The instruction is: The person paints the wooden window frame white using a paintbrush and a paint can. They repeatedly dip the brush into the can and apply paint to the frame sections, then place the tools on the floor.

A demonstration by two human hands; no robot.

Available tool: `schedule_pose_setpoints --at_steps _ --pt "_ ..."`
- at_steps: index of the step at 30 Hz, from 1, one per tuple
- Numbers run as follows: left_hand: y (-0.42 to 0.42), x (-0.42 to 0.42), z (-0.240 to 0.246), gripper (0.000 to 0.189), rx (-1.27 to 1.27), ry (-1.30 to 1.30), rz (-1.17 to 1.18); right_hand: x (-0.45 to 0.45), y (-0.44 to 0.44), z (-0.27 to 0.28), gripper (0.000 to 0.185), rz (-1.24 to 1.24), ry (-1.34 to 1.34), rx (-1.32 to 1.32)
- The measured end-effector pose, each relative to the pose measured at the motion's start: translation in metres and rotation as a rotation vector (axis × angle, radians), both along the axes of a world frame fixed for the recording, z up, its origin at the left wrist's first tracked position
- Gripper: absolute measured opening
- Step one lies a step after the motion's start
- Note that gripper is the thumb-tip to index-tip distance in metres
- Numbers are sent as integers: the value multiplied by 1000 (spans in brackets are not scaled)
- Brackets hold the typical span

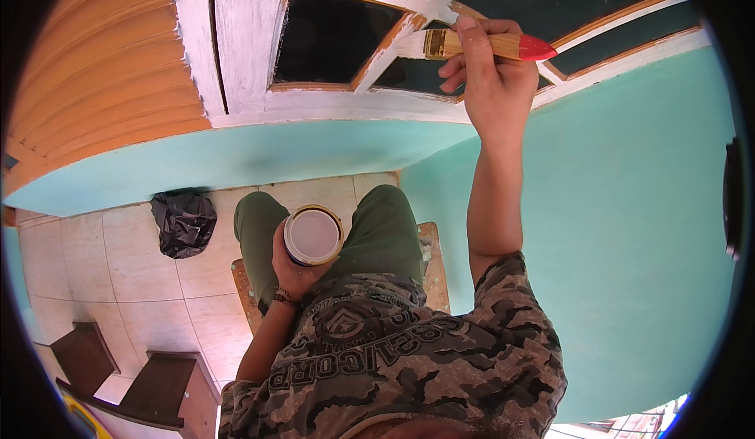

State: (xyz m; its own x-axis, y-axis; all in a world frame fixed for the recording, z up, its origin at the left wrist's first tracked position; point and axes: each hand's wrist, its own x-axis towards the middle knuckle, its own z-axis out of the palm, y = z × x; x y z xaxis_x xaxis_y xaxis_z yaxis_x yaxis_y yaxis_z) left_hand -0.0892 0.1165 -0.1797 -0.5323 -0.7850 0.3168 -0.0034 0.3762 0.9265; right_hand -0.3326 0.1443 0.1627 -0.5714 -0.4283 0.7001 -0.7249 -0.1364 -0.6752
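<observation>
My right hand (492,70) grips a flat paintbrush (472,45) by its wooden handle, which has a red tip. The brush's white bristles touch a diagonal glazing bar of the wooden window frame (248,43), coated in streaky white paint. Orange-brown edges show along several dark glass panes (336,38). Low in front of my body, my left hand (295,268) holds an open paint can (313,235) of whitish paint, its mouth facing up.
Turquoise walls (613,220) meet in a corner below the frame. Orange slatted wood (100,67) adjoins it at left. A black plastic bag (184,223) lies on the tiled floor (144,268). A paint-spotted wooden seat (435,268) is under me; dark brown wooden furniture (159,386) stands lower left.
</observation>
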Motion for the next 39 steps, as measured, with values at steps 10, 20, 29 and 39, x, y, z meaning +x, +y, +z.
schedule_pose_setpoints --at_steps 10,20,29,39 --pt "0 -1 2 108 4 13 5 3 -5 2 28 -10 112 -99" --pt "0 0 2 110 3 11 3 22 10 -1 24 -7 149 -266" --pt "0 0 1 108 19 -7 9 5 -7 -14 20 -47 141 -55" --pt "0 0 3 108 31 22 2 4 -12 -8 24 -8 228 -237"
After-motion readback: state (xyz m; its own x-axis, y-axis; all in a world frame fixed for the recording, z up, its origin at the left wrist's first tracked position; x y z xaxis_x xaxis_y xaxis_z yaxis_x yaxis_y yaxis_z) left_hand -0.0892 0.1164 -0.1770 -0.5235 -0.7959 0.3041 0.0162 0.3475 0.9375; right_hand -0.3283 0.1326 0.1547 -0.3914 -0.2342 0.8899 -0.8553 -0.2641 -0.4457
